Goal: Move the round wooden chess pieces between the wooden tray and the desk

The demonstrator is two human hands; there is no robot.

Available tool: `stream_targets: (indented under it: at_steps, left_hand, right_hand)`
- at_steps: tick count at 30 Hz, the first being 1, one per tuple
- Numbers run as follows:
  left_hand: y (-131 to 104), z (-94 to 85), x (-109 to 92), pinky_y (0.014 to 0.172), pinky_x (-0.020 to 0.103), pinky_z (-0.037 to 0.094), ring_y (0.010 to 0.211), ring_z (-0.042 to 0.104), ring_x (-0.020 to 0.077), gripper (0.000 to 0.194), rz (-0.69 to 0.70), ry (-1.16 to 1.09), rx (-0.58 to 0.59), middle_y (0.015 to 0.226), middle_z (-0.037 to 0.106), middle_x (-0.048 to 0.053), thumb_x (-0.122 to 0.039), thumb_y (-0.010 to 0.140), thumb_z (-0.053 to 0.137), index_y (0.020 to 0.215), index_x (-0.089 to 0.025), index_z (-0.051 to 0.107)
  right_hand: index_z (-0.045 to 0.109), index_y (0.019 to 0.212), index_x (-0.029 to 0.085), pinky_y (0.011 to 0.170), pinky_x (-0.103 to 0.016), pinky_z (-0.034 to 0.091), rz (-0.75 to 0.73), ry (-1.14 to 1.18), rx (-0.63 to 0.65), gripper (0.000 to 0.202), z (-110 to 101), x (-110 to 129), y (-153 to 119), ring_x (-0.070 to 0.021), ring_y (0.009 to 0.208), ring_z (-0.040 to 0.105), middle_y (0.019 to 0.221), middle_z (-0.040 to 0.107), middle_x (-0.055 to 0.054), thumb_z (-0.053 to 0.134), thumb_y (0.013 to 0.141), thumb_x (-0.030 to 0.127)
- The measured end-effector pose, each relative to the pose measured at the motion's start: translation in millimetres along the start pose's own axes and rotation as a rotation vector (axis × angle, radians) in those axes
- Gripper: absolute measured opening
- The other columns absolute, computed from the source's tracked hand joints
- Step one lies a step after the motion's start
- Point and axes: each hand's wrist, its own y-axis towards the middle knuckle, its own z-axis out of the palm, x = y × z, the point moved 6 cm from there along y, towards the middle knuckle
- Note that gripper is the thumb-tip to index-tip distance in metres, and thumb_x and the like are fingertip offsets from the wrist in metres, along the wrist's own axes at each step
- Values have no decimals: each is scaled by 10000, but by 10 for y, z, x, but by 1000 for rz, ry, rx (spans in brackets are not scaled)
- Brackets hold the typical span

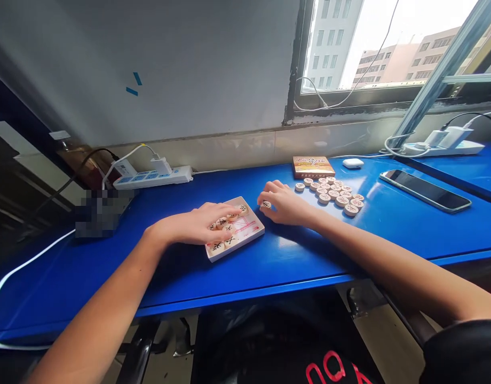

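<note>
Right hand (283, 205) — xiangqi piece (266, 205) (between fingers)

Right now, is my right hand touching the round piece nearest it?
Touching: the head view shows the right hand with thumb and fingers closed around the edge of the round piece.

Pieces (228, 227) lie inside the tray (245, 232).

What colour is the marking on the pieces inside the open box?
Black on the pieces, clearest in the head view.
</note>
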Motion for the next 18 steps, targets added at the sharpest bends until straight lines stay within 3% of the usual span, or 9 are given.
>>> stream_targets:
  at_steps: [5,8,12,14,18]
  left_hand:
    - [-10,8,-34,1123,437,224,1393,210,312,704,-7,51,-5,1546,251,-4,-673,867,390,1478,-350,259]
    - [-28,-6,-58,1117,430,238,1387,230,305,687,-2,55,-3,1542,262,-10,-675,873,378,1474,-362,264]
    - [-24,-15,-101,1115,442,226,1381,222,308,672,-12,63,-14,1549,244,2,-641,892,366,1482,-341,249]
    - [-5,-10,-133,1103,457,235,1368,238,317,670,-18,70,-35,1543,258,13,-634,895,365,1482,-334,248]
    - [33,21,-276,1077,432,275,1325,316,296,664,65,61,-81,1524,299,12,-626,898,385,1481,-350,227]
  right_hand:
    - [566,1210,218,867,-394,385,33,-95,2,341,89,-196,36,-265,1100,491,1224,542,-110,394,930,307]
    - [607,1108,184,821,-422,387,177,-189,29,315,131,-324,70,-281,995,542,1089,599,-134,362,921,251]
    - [643,1007,132,822,-465,372,390,-304,-64,279,-7,-508,39,-343,1028,506,1076,582,-202,423,874,240]
    - [655,978,152,832,-444,373,351,-253,-115,268,-90,-449,23,-322,1031,496,1078,589,-183,435,884,273]
    - [655,951,196,830,-373,374,27,-12,-135,221,-149,36,25,-247,1024,491,962,650,-88,482,891,320]
